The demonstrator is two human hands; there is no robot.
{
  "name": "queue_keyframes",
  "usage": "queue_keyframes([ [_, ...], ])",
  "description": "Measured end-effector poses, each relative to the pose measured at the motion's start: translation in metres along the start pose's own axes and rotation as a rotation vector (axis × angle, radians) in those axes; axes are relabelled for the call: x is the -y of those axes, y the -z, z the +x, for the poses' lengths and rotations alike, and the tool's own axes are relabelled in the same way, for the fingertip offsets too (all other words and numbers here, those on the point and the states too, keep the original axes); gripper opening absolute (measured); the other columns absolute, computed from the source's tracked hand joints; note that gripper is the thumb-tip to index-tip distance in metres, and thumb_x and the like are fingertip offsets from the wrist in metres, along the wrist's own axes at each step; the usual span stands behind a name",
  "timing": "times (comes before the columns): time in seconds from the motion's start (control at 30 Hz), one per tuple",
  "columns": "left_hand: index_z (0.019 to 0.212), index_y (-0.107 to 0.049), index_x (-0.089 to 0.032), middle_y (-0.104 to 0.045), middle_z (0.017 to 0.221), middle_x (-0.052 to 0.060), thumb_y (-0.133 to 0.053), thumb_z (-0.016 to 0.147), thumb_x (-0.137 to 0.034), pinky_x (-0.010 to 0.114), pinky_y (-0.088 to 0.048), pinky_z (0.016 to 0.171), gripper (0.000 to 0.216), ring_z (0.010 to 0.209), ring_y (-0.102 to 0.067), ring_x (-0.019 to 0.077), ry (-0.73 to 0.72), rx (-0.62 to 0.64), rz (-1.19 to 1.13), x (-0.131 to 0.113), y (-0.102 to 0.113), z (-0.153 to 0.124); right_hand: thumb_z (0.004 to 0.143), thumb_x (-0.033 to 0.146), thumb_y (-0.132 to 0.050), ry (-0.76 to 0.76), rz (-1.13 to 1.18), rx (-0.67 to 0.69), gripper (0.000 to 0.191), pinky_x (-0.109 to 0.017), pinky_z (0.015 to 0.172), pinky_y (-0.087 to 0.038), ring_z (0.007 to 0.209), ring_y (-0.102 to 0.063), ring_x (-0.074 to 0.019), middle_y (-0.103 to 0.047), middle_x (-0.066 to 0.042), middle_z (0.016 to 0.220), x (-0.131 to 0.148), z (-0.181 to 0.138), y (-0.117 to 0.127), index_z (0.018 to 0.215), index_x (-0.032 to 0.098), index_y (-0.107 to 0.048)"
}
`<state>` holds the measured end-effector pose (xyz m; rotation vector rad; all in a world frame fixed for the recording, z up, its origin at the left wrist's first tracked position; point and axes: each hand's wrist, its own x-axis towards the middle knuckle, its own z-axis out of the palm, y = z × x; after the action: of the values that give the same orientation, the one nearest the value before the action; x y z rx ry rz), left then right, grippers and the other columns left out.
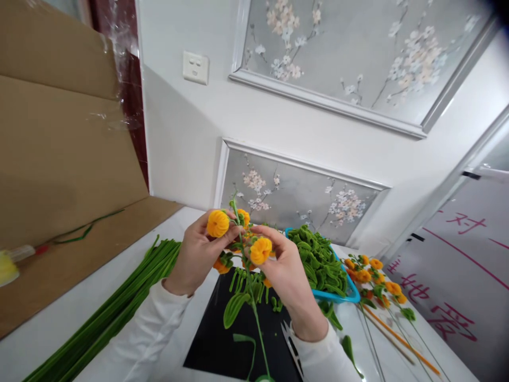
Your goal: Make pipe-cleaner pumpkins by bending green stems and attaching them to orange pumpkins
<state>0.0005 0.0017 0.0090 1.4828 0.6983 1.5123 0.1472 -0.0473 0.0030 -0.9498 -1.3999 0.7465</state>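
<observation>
Both my hands hold a pipe-cleaner flower sprig [249,286] up over the table. Its green stem runs down between my wrists, with looped green leaves hanging from it. My left hand [196,257] pinches the stem just below an orange puffball flower [217,223]. My right hand [287,273] is closed on the sprig beside another orange puffball flower [261,250]. More orange flowers show behind my fingers, partly hidden.
A long bundle of green pipe cleaners [119,307] lies at the left. A blue basket [338,296] heaped with green leaf pieces stands behind my right hand. Finished orange flower sprigs [377,281] lie at the right. A black mat [222,339], scissors [292,345] and cardboard [59,159] are nearby.
</observation>
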Motion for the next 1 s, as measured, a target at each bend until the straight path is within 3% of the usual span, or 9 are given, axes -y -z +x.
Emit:
queue_keyframes([
  [0.17, 0.097, -0.052, -0.019, -0.058, 0.077, 0.001, -0.073, 0.072, -0.034, 0.022, -0.053, 0.054, 0.036, 0.069, -0.058, 0.0137, 0.041, 0.007, -0.035, -0.001, -0.001, 0.001, 0.077, 0.03, -0.066, 0.077, -0.234, 0.015, 0.057, -0.019, 0.09, -0.047, 0.107, -0.054, -0.0119, -0.055, -0.006, 0.116, 0.006, -0.018, 0.028, 0.13, 0.018, -0.049],
  [0.3, 0.096, -0.05, -0.02, -0.058, 0.078, 0.001, -0.073, 0.072, -0.035, 0.021, -0.052, 0.054, 0.036, 0.071, -0.059, 0.0138, 0.038, -0.014, -0.051, -0.001, 0.0, 0.003, 0.082, 0.034, -0.06, 0.021, -0.385, -0.115, 0.049, -0.02, 0.093, -0.044, 0.105, -0.054, -0.0112, -0.055, -0.007, 0.116, -0.009, -0.049, 0.047, 0.126, 0.016, -0.051],
  [0.33, 0.096, -0.05, -0.019, -0.058, 0.079, 0.001, -0.072, 0.073, -0.035, 0.021, -0.052, 0.055, 0.036, 0.072, -0.059, 0.0139, 0.041, -0.018, -0.053, -0.001, 0.0, 0.003, 0.083, 0.035, -0.058, -0.054, -0.398, -0.079, 0.046, -0.019, 0.087, -0.046, 0.102, -0.055, -0.0116, -0.056, -0.008, 0.113, -0.015, -0.058, 0.048, 0.124, 0.015, -0.053],
  [0.47, 0.096, -0.05, -0.018, -0.06, 0.08, 0.003, -0.072, 0.073, -0.036, 0.024, -0.053, 0.06, 0.037, 0.072, -0.059, 0.0139, 0.074, -0.033, -0.075, 0.003, 0.0, 0.004, 0.078, 0.031, -0.06, -0.382, -0.35, 0.269, 0.043, -0.014, 0.064, -0.042, 0.086, -0.058, -0.0105, -0.061, -0.005, 0.102, -0.038, -0.087, 0.039, 0.119, 0.017, -0.059],
  [0.63, 0.095, -0.052, -0.017, -0.06, 0.082, 0.003, -0.074, 0.07, -0.037, 0.024, -0.052, 0.061, 0.039, 0.07, -0.058, 0.013, 0.143, -0.061, -0.113, 0.004, -0.002, 0.005, 0.081, 0.023, -0.052, -0.474, -0.185, 0.358, 0.022, -0.01, 0.058, -0.038, 0.067, -0.056, -0.0063, -0.061, -0.005, 0.075, -0.049, -0.098, 0.018, 0.088, 0.008, -0.067],
  [0.8, 0.106, -0.054, -0.018, -0.062, 0.104, 0.007, -0.064, 0.079, -0.044, 0.028, -0.049, 0.085, 0.039, 0.098, -0.059, 0.0169, 0.17, -0.031, -0.111, 0.004, 0.005, 0.012, 0.085, 0.041, -0.052, -0.483, 0.026, 0.194, 0.038, -0.01, 0.045, -0.033, 0.055, -0.053, -0.0066, -0.053, -0.005, 0.068, -0.051, -0.093, 0.021, 0.092, 0.004, -0.06],
  [0.9, 0.108, -0.055, -0.018, -0.059, 0.112, 0.009, -0.062, 0.08, -0.047, 0.027, -0.047, 0.088, 0.04, 0.108, -0.055, 0.0186, 0.105, -0.094, -0.033, 0.006, 0.009, 0.013, 0.083, 0.046, -0.056, -0.447, 0.02, 0.118, 0.042, -0.01, 0.044, -0.035, 0.056, -0.053, -0.0068, -0.054, -0.007, 0.071, -0.052, -0.087, 0.029, 0.09, 0.004, -0.06],
  [1.0, 0.106, -0.056, -0.018, -0.06, 0.106, 0.008, -0.062, 0.081, -0.046, 0.024, -0.047, 0.085, 0.039, 0.103, -0.055, 0.0168, 0.06, -0.118, 0.032, 0.006, 0.007, 0.011, 0.082, 0.046, -0.057, -0.415, -0.016, 0.051, 0.042, -0.011, 0.046, -0.036, 0.053, -0.05, -0.006, -0.055, -0.007, 0.069, -0.051, -0.08, 0.034, 0.085, 0.004, -0.061],
])
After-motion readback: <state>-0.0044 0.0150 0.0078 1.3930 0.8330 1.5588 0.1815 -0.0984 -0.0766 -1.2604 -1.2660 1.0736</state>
